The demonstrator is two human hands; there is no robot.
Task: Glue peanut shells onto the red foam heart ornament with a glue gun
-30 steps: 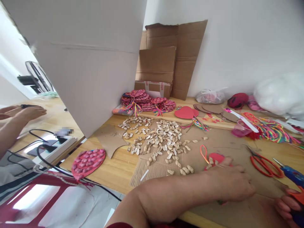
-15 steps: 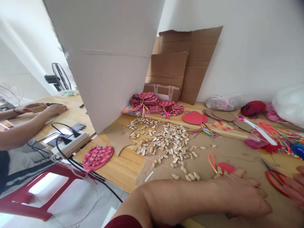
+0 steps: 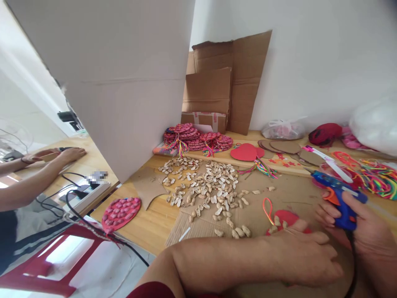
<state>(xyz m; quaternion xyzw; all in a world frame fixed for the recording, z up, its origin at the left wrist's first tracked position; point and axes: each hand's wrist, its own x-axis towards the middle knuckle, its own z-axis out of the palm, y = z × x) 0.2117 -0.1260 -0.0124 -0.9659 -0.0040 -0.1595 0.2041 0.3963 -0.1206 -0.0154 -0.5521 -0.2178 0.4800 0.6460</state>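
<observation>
My left hand [image 3: 310,252] is closed over a red cutout [image 3: 287,216]; its fingertips are hidden beneath the hand. A few peanut shells [image 3: 276,223] lie on the cutout, and an orange cord loop [image 3: 267,207] sticks out from its far edge. At the right, my right hand [image 3: 366,231] is wrapped round a blue hot glue gun [image 3: 345,209] with an orange trigger. The gun's nozzle points up and left, above the work surface, apart from the cutout. Left of my hands, a spread of peanut shells [image 3: 217,186] covers part of the cardboard sheet [image 3: 260,198].
A finished-looking pink shell-covered piece [image 3: 120,213] lies at the table's left edge. Behind stand stacked pink pieces [image 3: 198,138], a red cutout with tassels [image 3: 247,152] and colourful cords [image 3: 376,178]. A white partition [image 3: 124,82] separates off another person's arms [image 3: 40,174]. Black cables [image 3: 124,244] hang left.
My right hand has come in from the right edge, now with the glue gun. The red-handled cutting tool no longer shows. More of the cutout beside my left hand is visible. The view has shifted slightly.
</observation>
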